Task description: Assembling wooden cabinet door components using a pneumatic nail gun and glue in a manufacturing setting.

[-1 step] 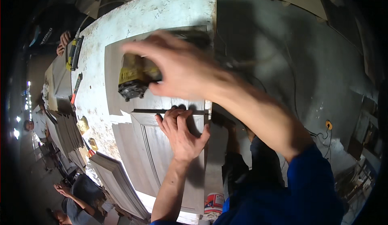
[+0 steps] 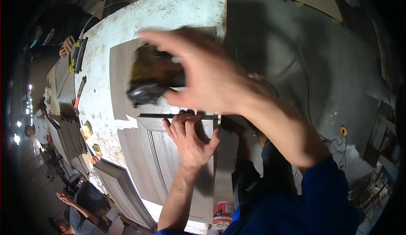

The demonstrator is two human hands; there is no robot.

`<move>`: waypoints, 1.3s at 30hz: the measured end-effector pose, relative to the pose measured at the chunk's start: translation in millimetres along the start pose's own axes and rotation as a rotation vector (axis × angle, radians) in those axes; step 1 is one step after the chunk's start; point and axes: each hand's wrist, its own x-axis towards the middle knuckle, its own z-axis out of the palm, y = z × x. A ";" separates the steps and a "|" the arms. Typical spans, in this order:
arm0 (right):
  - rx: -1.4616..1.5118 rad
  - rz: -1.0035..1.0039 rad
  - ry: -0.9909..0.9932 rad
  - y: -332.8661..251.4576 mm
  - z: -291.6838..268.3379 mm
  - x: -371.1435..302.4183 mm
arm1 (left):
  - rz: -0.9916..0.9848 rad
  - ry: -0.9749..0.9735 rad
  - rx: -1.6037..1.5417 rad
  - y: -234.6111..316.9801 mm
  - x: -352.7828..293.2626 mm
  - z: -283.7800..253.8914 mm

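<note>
My left hand [image 2: 190, 140] lies on a grey-brown wood-grain panel door [image 2: 169, 167], its fingers spread and bent over the dark edge at the door's far end. Its thumb reaches to the door's right side. My right hand [image 2: 207, 74], blurred by motion, is wrapped around a yellow and black nail gun [image 2: 154, 68]. The nail gun is above a second wood-grain board [image 2: 120, 61], beyond the door's far edge. My right hand hides its handle and part of its body, and I cannot see where its nose points.
The door rests on a paint-stained white worktable [image 2: 186, 6]. At the table's left lie another nail gun [image 2: 77, 55], a hammer [image 2: 80, 93] and stacked panels [image 2: 118, 188]. Another person's hand [image 2: 67, 45] is at far left. A red bucket [image 2: 224, 211] stands lower right; cables [image 2: 308, 87] trail on the floor.
My right hand and the nail gun have moved a little to the right. My left hand and the panel door have stayed in place.
</note>
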 end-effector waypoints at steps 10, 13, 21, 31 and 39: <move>1.090 0.540 0.259 28.7 -26.7 -223.7 | 0.077 -0.033 0.017 10.1 10.1 2.4; 1.227 0.495 0.235 39.5 9.5 -252.4 | 0.115 -0.067 0.037 12.9 13.5 4.2; 1.242 0.376 0.298 56.5 34.6 -251.2 | 0.106 -0.049 -0.020 2.9 8.2 9.5; 1.233 0.355 0.274 68.0 37.9 -250.6 | 0.131 -0.045 -0.014 1.2 7.1 10.2; 1.244 0.425 0.221 62.3 28.9 -247.0 | 0.120 -0.082 0.026 0.0 6.2 7.1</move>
